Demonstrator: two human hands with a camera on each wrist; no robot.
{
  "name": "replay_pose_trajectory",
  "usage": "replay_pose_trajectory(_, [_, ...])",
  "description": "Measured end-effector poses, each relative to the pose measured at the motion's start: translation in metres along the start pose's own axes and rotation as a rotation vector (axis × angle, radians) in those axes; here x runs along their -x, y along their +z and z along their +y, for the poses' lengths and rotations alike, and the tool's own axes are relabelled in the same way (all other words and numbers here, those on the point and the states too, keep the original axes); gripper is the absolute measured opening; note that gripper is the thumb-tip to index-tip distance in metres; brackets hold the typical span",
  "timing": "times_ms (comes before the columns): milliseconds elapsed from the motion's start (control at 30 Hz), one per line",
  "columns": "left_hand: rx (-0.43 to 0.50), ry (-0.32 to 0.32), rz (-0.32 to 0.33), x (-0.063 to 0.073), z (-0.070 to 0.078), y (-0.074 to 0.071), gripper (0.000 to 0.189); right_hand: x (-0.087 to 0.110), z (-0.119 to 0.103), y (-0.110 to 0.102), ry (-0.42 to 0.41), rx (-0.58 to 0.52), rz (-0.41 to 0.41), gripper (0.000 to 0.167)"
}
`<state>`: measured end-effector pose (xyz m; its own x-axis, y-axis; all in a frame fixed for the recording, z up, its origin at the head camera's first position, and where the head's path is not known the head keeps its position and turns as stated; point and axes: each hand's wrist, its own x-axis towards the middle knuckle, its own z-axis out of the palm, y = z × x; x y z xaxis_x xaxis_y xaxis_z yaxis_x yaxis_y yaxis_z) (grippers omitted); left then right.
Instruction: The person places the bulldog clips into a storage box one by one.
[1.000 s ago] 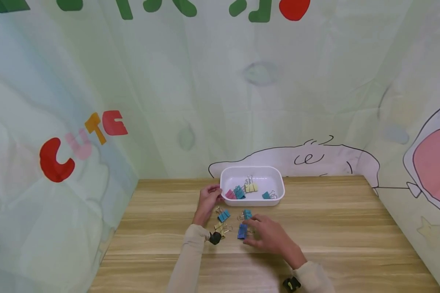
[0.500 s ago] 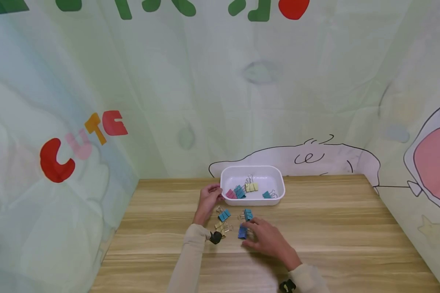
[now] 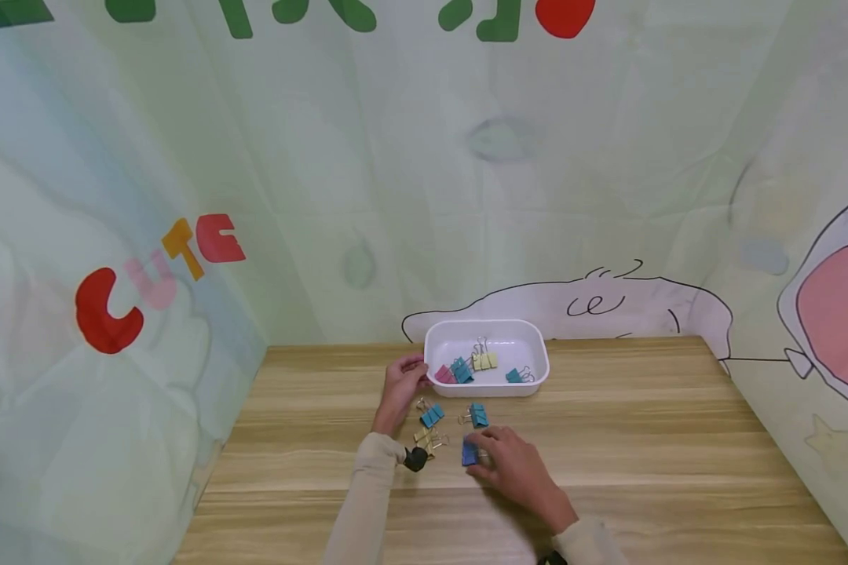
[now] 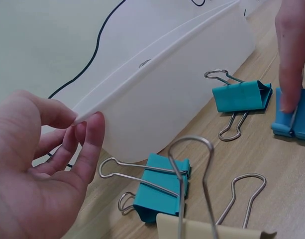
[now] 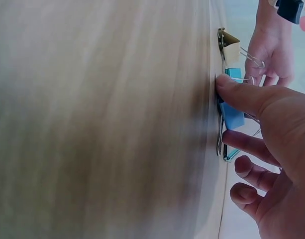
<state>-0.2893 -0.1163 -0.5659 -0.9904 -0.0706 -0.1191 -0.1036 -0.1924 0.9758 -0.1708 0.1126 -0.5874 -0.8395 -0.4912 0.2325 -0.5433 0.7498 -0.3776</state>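
My left hand [image 3: 402, 386] pinches the left rim of a white plastic tray [image 4: 162, 82] between thumb and fingers. My right hand [image 3: 514, 464] has thumb and index finger at opposite ends of a blue binder clip [image 5: 232, 115], which lies on the table. Just beyond it lies a teal binder clip [image 3: 478, 415]. Closer to the left hand are another teal binder clip [image 4: 159, 186] and a pale yellow binder clip [image 3: 426, 441]. Inside the tray sit a pink binder clip [image 3: 444, 375], a yellow one [image 3: 485, 361] and two teal ones.
The wooden table [image 3: 650, 439] reaches back to a printed cloth backdrop [image 3: 367, 196], which also hangs along both sides. The tray stands at the table's back edge, close against the cloth.
My right hand has drawn slightly nearer, its fingers closing in on the blue binder clip, which has shifted a little toward me and to the right. The left hand stays on the tray.
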Motion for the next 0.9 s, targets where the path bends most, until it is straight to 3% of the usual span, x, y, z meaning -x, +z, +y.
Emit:
replay_pose_trajectory(533, [-0.015,-0.012,0.009,0.003,0.003,0.0,0.033,0.01,-0.004,-0.006,-0.027,0.041,-0.002,0.04])
replay_pose_trajectory(900, [-0.004,-0.013,-0.015,0.005,0.007,0.0,0.034,0.019,0.002,-0.025,-0.015,0.072,-0.009,0.039])
